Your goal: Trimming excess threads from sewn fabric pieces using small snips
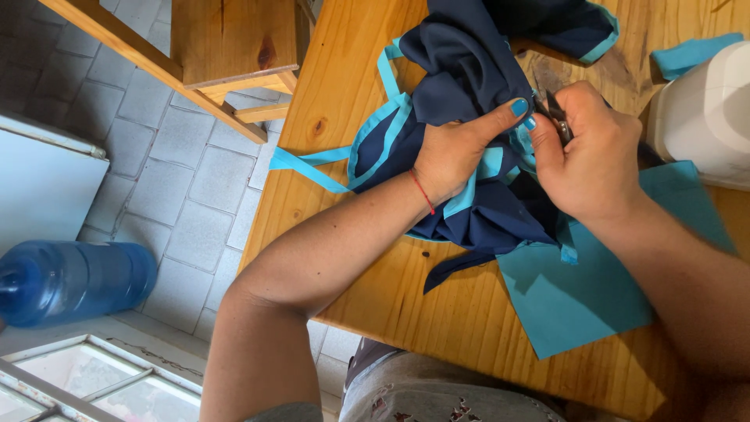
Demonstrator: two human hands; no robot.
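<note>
Far out to the left of both hands, on the grey tiled floor (pixel 176 187), lies a large blue water bottle (pixel 78 281) on its side, with a white-framed window pane (pixel 94 383) below it. Up and to the left of the left hand stands a wooden stool (pixel 226 55), close against the edge of the wooden table (pixel 437 312).

The left hand (pixel 453 152) rests palm down on a bunched navy garment (pixel 469 70) trimmed in turquoise binding, its fingers closed on a fold of the cloth and its thumb stretched toward the right hand. A thin red cord circles that wrist. A loose turquoise strap (pixel 308 164) trails from the garment leftward, away from the hand, across the table.

Just beside it, thumbs nearly touching, the right hand (pixel 590 152) is closed around small metal snips (pixel 556 117), their tips at the seam between the two hands. Under the right wrist and forearm lies a flat turquoise fabric piece (pixel 586 297), partly tucked beneath the garment. Right of the right hand stands a white machine body (pixel 703 117), with a turquoise scrap (pixel 691 51) above it.
</note>
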